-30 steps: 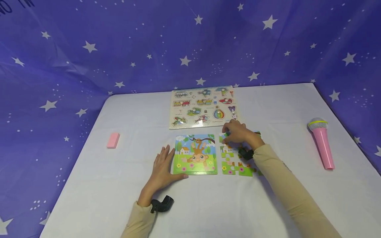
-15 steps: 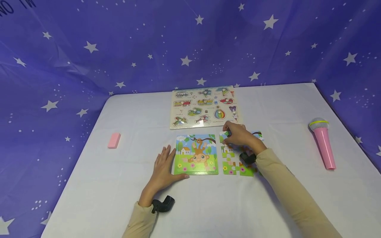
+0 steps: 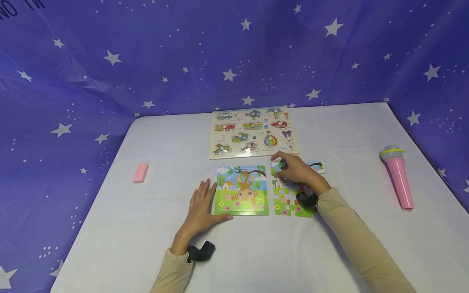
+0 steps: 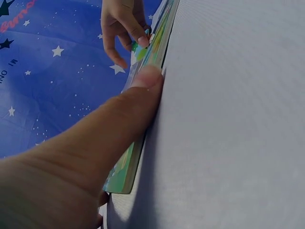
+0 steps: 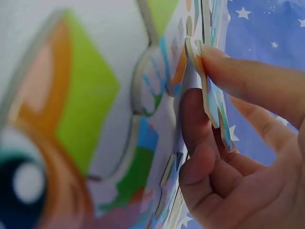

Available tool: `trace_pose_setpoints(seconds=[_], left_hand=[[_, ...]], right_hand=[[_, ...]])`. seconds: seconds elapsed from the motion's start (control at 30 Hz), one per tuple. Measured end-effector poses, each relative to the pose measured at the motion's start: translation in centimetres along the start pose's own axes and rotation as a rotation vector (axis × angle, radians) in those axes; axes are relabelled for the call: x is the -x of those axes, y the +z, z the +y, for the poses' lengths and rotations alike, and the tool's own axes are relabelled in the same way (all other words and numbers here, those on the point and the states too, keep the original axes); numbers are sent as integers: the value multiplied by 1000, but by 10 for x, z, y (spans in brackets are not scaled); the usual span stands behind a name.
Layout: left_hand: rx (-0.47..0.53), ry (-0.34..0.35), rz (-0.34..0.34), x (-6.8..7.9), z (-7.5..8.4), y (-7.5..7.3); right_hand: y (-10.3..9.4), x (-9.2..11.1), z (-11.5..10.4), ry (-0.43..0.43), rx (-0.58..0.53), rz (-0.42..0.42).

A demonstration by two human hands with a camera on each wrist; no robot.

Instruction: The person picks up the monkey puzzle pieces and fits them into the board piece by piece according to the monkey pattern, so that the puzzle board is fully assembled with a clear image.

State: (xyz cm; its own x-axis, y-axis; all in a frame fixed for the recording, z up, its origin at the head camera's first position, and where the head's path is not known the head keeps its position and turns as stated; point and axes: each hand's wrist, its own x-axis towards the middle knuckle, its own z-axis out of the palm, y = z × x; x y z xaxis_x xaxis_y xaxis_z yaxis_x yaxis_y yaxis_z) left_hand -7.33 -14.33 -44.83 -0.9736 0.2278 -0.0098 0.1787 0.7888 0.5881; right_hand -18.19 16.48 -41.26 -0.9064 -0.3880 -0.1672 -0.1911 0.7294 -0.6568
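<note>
My left hand (image 3: 201, 207) lies with straight fingers along the left edge of a square, framed monkey puzzle (image 3: 242, 191). Its thumb reaches along the front edge, and in the left wrist view that thumb (image 4: 147, 78) touches the board's side. Above the top left of a spread of loose jigsaw pieces (image 3: 282, 207), my right hand (image 3: 298, 169) has its index finger lifted. Seen from the right wrist, its thumb presses on a jigsaw piece (image 5: 209, 105) while other fingers curl behind it. The hand and wrist camera hide part of the spread.
Behind the hands lies a wrapped peg puzzle board (image 3: 253, 132) with vehicle pictures. A pink block (image 3: 141, 173) rests at the left, and a pink toy microphone (image 3: 397, 177) at the right. A starry purple backdrop (image 3: 205, 53) rises beyond the white table (image 3: 165, 146).
My right index finger has straightened and lifted outward from the thumb; the right hand has shifted very slightly. The left hand and the framed puzzle stay in place.
</note>
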Motion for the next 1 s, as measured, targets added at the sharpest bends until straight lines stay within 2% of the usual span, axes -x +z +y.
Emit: trace_pose_setpoints(seconds=[0.33,1.0], left_hand=[[9,-6,-2,1,2,-2],[-3,-11,-6,1,3,-2]], right_hand=[[0,1,1,-32,-96,-57],[-1,-4,-3,11,-128,-68]])
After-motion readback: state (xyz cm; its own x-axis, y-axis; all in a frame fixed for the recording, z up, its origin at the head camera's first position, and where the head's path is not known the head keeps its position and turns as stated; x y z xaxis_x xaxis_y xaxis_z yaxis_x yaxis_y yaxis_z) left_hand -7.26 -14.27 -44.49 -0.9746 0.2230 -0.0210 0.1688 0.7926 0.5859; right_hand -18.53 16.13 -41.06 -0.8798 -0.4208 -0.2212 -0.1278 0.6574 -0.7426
